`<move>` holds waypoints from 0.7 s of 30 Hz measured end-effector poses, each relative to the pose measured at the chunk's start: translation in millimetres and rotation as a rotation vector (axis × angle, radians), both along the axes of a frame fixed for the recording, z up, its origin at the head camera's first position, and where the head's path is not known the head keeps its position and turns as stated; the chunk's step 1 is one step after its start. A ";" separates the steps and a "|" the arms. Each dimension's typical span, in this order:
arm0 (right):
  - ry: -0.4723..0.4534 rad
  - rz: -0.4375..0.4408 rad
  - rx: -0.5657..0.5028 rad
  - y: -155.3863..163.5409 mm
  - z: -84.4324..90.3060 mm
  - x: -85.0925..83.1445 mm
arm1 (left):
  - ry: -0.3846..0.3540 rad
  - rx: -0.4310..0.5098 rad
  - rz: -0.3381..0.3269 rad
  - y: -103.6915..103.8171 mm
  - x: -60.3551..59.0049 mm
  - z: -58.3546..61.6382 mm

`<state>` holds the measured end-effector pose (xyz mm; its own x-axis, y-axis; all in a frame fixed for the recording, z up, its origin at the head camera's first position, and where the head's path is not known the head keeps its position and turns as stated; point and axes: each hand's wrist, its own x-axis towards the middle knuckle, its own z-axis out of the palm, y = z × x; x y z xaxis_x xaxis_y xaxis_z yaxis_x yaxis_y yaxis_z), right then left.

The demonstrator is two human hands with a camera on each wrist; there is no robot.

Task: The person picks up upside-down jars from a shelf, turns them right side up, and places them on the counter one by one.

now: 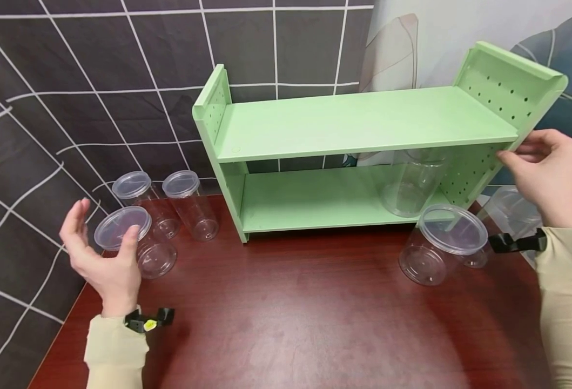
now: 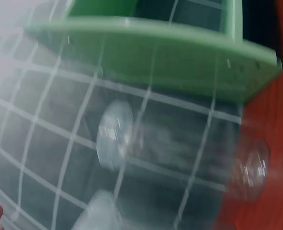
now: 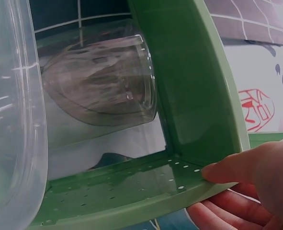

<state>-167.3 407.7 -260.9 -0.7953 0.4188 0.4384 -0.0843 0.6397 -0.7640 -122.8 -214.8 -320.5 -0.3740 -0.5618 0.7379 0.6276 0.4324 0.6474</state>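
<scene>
We work at a dark red wood-grain table [image 1: 315, 313], backed by a black cloth with a white grid [image 1: 72, 81] and, further right, a pale leaf-print sheet [image 1: 431, 32]. A green shelf [image 1: 363, 121] stands at the table's back, two boards between perforated side panels.

Our right hand [image 1: 550, 175] grips the shelf's right panel [image 1: 504, 92] at its front edge — thumb on the inner, perforated face, fingers curled round the outer face, as the right wrist view shows [image 3: 246, 182]. Just inside that grip a clear jar [image 1: 412, 183] sits on the lower board, and below the hand a lidded jar [image 1: 441, 243] stands on the table just in front of the shelf's right foot. Another clear container [image 1: 511, 208] shows beyond the wrist, partly hidden.

Our left hand [image 1: 103, 254] hovers well apart from the shelf, palm turned inward, fingers straight and spread, holding nothing — its thumb lies across our sight of the nearest of three lidded jars [image 1: 137, 240]; we cannot tell whether it touches it. The other two [image 1: 142, 197] [image 1: 188, 202] stand behind, nearer the shelf's left panel [image 1: 213, 105].

Between the two jar groups the table front lies open; the left edge runs close beside the left forearm. Both forearms wear beige sleeves with black wrist straps.
</scene>
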 end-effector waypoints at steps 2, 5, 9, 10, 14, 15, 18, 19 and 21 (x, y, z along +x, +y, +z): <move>0.002 0.004 -0.004 0.3 0.1 0.3 | 0.030 0.001 -0.048 13.6 2.8 5.6; -0.001 0.004 -0.003 0.5 0.3 0.4 | 0.063 -0.005 -0.123 32.2 5.4 10.1; -0.012 -0.008 0.010 0.6 0.8 0.5 | 0.085 -0.062 -0.220 59.0 9.7 14.5; -0.014 -0.012 0.016 0.5 0.9 0.4 | 0.085 -0.086 -0.248 65.9 10.7 14.9; -0.016 -0.024 0.027 0.1 0.7 0.3 | 0.050 -0.227 -0.380 92.1 10.6 9.3; -0.013 -0.023 0.025 0.0 0.5 0.2 | 0.035 -0.268 -0.409 98.1 9.1 5.3; -0.009 -0.024 0.024 -0.1 -0.2 -0.2 | -0.021 -0.370 -0.495 116.1 0.9 -9.9; -0.011 -0.028 0.029 -0.3 -0.6 -0.4 | -0.044 -0.390 -0.524 122.3 -2.2 -15.6; -0.012 -0.034 0.035 -0.8 -1.3 -1.0 | -0.087 -0.413 -0.584 135.5 -7.8 -26.5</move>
